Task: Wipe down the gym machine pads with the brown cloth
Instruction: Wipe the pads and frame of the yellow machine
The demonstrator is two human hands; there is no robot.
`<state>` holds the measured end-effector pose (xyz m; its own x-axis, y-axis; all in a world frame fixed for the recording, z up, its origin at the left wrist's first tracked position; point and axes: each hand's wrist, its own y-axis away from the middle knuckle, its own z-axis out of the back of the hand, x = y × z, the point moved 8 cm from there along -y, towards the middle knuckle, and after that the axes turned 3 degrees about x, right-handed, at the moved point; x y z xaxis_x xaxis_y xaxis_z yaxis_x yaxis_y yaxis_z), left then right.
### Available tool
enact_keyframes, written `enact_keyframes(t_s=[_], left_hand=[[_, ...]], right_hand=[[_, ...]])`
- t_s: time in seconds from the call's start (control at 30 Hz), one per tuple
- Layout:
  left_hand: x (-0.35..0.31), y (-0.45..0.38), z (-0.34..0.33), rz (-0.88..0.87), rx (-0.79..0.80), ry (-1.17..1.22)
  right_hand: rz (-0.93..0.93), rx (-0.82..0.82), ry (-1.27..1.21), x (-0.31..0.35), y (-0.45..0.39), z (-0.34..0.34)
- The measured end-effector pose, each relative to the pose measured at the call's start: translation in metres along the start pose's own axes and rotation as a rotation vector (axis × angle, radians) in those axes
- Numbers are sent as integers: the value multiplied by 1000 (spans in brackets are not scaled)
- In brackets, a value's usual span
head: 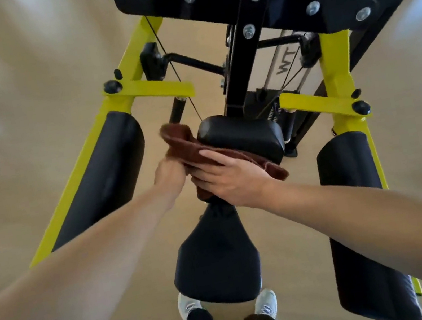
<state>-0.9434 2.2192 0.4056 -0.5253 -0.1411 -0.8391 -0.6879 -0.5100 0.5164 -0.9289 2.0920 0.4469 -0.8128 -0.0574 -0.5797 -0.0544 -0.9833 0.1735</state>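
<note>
Brown cloth point(196, 148) partly hidden under hands.

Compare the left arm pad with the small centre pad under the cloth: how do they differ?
The left arm pad is long and slanted; the centre pad is short and blocky. The cloth drapes the centre pad's near edge, with both hands on it; the arm pad is bare. Both are black padding.
</note>
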Motion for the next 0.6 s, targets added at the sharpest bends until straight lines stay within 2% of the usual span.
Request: enact_keyframes(t_s=[0.13, 0.2, 0.3, 0.4, 0.5, 0.6], left_hand=[[68, 13, -1, 124, 65, -207], [90, 24, 1, 149, 97, -312], [113, 34, -5, 192, 188, -311], [94, 29, -3, 128, 83, -180], [46, 25, 3, 51, -108, 82], [12, 23, 8, -5, -232, 148]], right_hand=[[184, 190, 172, 43, 9, -48], [251, 234, 207, 50, 19, -61], [330, 241, 249, 45, 35, -59], [231, 227, 201, 10, 44, -33], [73, 50, 115, -39, 34, 15], [-60, -16, 39, -66, 19, 51]])
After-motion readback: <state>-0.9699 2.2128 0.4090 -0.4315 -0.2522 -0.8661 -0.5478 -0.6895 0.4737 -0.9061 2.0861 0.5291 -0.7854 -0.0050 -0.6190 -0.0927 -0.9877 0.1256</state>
